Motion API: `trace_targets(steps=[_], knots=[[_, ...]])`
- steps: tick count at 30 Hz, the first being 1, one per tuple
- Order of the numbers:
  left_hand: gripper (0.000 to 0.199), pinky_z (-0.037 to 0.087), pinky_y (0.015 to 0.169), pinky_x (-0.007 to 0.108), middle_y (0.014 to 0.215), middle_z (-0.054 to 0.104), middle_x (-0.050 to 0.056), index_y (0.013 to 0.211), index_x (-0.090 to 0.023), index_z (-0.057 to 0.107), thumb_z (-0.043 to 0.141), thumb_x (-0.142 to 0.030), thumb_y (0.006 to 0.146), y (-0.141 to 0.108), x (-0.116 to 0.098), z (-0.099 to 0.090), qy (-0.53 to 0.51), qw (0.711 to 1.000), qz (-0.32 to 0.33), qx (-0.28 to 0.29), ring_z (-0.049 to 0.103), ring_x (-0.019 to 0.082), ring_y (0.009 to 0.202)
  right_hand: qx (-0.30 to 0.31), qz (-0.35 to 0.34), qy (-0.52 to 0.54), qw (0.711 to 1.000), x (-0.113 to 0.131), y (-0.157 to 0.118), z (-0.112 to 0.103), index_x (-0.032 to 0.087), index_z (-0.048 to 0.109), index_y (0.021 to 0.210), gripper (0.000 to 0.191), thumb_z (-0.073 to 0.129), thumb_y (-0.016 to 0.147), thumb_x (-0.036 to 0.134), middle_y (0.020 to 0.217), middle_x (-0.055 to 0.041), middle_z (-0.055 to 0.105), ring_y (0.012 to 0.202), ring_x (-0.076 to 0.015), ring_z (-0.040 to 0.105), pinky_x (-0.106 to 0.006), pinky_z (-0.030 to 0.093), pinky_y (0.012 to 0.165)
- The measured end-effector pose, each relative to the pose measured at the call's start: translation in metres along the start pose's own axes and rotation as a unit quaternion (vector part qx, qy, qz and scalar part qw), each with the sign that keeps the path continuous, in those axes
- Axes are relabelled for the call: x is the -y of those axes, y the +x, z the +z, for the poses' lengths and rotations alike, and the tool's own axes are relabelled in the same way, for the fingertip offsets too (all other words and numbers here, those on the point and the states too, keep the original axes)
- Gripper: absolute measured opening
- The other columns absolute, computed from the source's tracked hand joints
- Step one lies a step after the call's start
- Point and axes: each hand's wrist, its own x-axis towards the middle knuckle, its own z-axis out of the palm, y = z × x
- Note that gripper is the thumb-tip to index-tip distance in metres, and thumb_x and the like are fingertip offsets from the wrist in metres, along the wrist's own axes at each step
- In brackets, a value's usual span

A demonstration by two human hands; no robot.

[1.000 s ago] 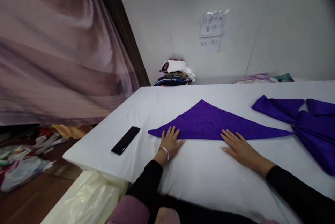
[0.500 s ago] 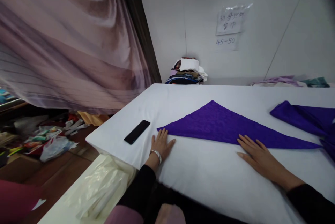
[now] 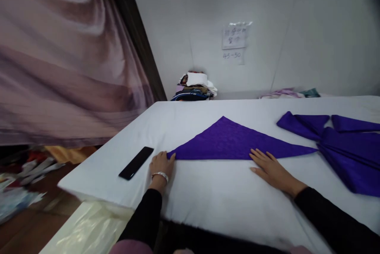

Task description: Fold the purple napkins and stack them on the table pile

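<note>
A purple cloth napkin (image 3: 222, 139), folded into a wide triangle, lies flat on the white-covered table with its peak pointing away from me. At its left corner rests my left hand (image 3: 160, 167), wearing a silver bracelet; the thumb is on the corner and the fingers lie just left of it. My right hand (image 3: 271, 171) lies palm down, fingers stretched, its fingertips on the long near edge right of the middle. The right tip of the triangle touches or nearly touches other purple cloths (image 3: 350, 151).
A black phone (image 3: 136, 163) lies left of my left hand. Folded clothes (image 3: 194, 88) are piled beyond the table's far edge, with more cloth (image 3: 282, 93) farther right. A pink curtain (image 3: 74, 68) hangs at left. Handwritten paper (image 3: 234, 38) is on the wall. Clear plastic (image 3: 92, 226) lies lower left.
The view has turned right, showing more of the purple cloths. My left hand has shifted to the napkin's left corner, its thumb nearer the fingers. My right hand stays at the near edge.
</note>
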Motion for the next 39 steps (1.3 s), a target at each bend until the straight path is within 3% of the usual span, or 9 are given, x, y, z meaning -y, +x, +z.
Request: trace_targets(steps=[6,11,15,17,21,24,26,31,39], knots=[[0.048,0.043,0.083,0.041,0.111,0.059,0.015,0.111,-0.013,0.060,0.036,-0.046,0.084,0.024,0.006,0.006,0.002,1.000,0.018,-0.004,0.052,0.031,0.106,-0.001,0.035,0.019,0.999,0.000,-0.001,-0.006,0.023,0.037,0.138,0.059,0.027,0.090,0.056,0.146,-0.0074,0.029,0.135,-0.0258,0.021,-0.051,0.016,0.108],[0.044,0.043,0.086,0.038,0.117,0.058,0.015,0.118,-0.011,0.055,0.034,-0.034,0.086,0.027,0.018,0.008,-0.006,1.000,0.000,-0.021,0.053,0.028,0.109,-0.026,0.145,-0.024,0.989,-0.035,-0.017,-0.011,0.018,0.039,0.136,0.062,0.026,0.090,0.056,0.145,-0.0092,0.031,0.135,-0.0264,0.023,-0.052,0.018,0.107],[0.045,0.036,0.097,0.039,0.127,0.054,0.013,0.120,-0.012,0.053,0.035,-0.036,0.087,0.018,-0.007,0.001,-0.034,0.993,0.085,-0.076,0.047,0.025,0.117,-0.063,0.223,-0.073,0.970,-0.045,-0.018,-0.014,0.012,0.044,0.133,0.063,0.028,0.089,0.055,0.142,-0.0146,0.035,0.133,-0.0297,0.025,-0.054,0.019,0.105],[0.046,0.029,0.104,0.042,0.131,0.051,0.012,0.122,-0.014,0.052,0.037,-0.039,0.087,0.012,-0.035,-0.002,-0.050,0.983,0.156,-0.088,0.042,0.025,0.123,-0.069,0.189,-0.066,0.977,-0.030,-0.009,-0.015,0.013,0.044,0.133,0.063,0.028,0.089,0.055,0.143,-0.0149,0.034,0.134,-0.0294,0.024,-0.053,0.018,0.106],[0.053,0.017,0.109,0.051,0.143,0.037,0.010,0.131,-0.019,0.043,0.036,-0.047,0.088,-0.001,-0.096,0.001,-0.063,0.954,0.291,-0.037,0.026,0.026,0.134,-0.020,0.030,0.009,0.999,0.026,0.023,-0.018,0.021,0.036,0.139,0.062,0.027,0.090,0.057,0.146,-0.0102,0.027,0.135,-0.0269,0.020,-0.050,0.013,0.108],[0.062,0.013,0.109,0.053,0.148,0.026,0.009,0.136,-0.019,0.037,0.033,-0.056,0.086,-0.007,-0.125,0.013,-0.051,0.939,0.338,0.034,0.018,0.027,0.137,0.027,-0.045,0.051,0.997,0.057,0.043,-0.017,0.020,0.032,0.140,0.066,0.027,0.088,0.061,0.148,-0.0101,0.023,0.137,-0.0262,0.017,-0.048,0.010,0.109],[0.066,0.012,0.109,0.054,0.149,0.023,0.008,0.138,-0.020,0.033,0.029,-0.059,0.086,-0.009,-0.132,0.022,-0.039,0.936,0.340,0.079,0.016,0.028,0.138,0.049,-0.061,0.069,0.995,0.061,0.049,-0.016,0.019,0.030,0.141,0.069,0.027,0.088,0.062,0.148,-0.0108,0.023,0.137,-0.0262,0.016,-0.048,0.010,0.109],[0.069,0.011,0.109,0.053,0.150,0.020,0.007,0.140,-0.021,0.030,0.021,-0.062,0.085,-0.008,-0.130,0.033,-0.032,0.935,0.340,0.097,0.013,0.026,0.138,0.049,-0.014,0.049,0.998,0.020,0.030,-0.017,0.021,0.027,0.142,0.065,0.026,0.090,0.059,0.148,-0.0083,0.020,0.137,-0.0255,0.014,-0.050,0.008,0.109],[0.069,0.011,0.109,0.055,0.150,0.020,0.008,0.140,-0.020,0.029,0.023,-0.061,0.085,-0.005,-0.130,0.035,-0.034,0.934,0.343,0.099,0.013,0.027,0.138,-0.043,0.219,-0.048,0.974,-0.097,-0.049,-0.022,0.015,0.033,0.139,0.064,0.026,0.090,0.056,0.146,-0.0118,0.028,0.135,-0.0272,0.019,-0.050,0.018,0.108]])
